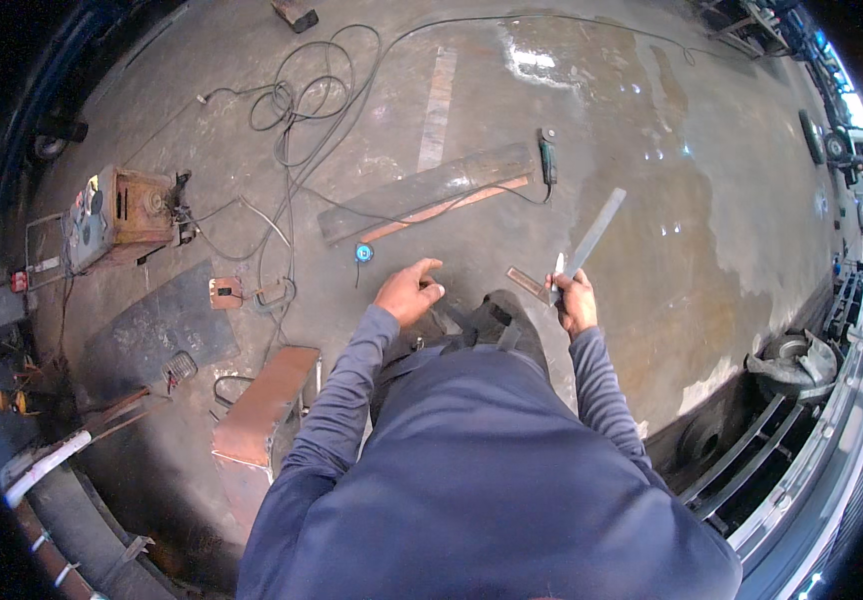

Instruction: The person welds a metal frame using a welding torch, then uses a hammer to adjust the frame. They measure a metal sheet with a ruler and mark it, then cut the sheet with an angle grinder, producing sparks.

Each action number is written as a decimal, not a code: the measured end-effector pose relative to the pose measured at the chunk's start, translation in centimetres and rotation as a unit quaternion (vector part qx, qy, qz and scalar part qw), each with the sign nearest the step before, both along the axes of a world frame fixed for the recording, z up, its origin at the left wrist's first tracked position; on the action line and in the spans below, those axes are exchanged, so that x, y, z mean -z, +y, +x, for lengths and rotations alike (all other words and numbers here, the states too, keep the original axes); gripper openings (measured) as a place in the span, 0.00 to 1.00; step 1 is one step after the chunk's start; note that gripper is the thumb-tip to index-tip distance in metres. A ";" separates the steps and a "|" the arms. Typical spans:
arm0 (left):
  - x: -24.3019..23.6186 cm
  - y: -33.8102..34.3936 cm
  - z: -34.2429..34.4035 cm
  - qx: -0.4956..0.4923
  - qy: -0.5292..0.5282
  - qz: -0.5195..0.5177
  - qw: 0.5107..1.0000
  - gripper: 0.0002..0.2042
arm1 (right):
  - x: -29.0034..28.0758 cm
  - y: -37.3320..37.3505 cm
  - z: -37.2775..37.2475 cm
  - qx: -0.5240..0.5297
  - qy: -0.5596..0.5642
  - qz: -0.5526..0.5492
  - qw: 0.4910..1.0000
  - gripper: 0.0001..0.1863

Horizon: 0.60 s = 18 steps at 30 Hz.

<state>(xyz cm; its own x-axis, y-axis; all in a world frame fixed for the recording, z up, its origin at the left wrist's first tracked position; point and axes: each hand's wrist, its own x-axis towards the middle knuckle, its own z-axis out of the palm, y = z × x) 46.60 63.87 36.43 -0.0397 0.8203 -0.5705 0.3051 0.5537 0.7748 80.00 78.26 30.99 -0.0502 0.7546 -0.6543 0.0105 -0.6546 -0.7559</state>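
My right hand (578,304) is closed around a try square (596,232) near its corner. Its long silver blade slants up to the right, and a shorter brownish arm sticks out to the left. A small pale pointed piece (559,263) shows by the same fingers; its kind is unclear. My left hand (410,293) hangs in front of me with nothing in it, index finger stretched forward and thumb apart. Nearest to it, on the floor, lies a small round blue object (364,253), like a tape measure.
Ahead lie a long dark metal plate (432,190), a rusty strip (447,210) and an angle grinder (549,165). Cable loops (297,105) cross the floor. To the left stand a rusty machine box (142,210) and a brown metal piece (270,400); a metal frame (812,500) is at right.
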 end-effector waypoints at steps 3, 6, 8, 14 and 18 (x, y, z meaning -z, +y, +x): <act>0.9 2.9 0.0 0.019 -0.004 -0.012 1.000 0.27 | 5.4 6.8 -3.2 0.002 0.025 -0.030 0.999 0.06; 4.8 4.7 2.5 0.031 -0.031 -0.025 0.999 0.28 | 12.0 13.7 -6.8 -0.111 -0.058 -0.052 0.991 0.09; 6.6 6.8 4.7 0.026 -0.048 -0.036 0.998 0.28 | 15.4 18.1 -10.6 -0.194 -0.146 -0.030 0.970 0.05; 14.9 19.4 13.9 -0.075 -0.146 -0.047 0.985 0.24 | 37.1 31.3 -18.2 -0.128 -0.055 -0.110 0.984 0.12; 21.3 28.6 21.2 -0.105 -0.135 0.015 0.985 0.14 | 44.1 39.4 -23.5 -0.227 -0.138 -0.117 0.957 0.11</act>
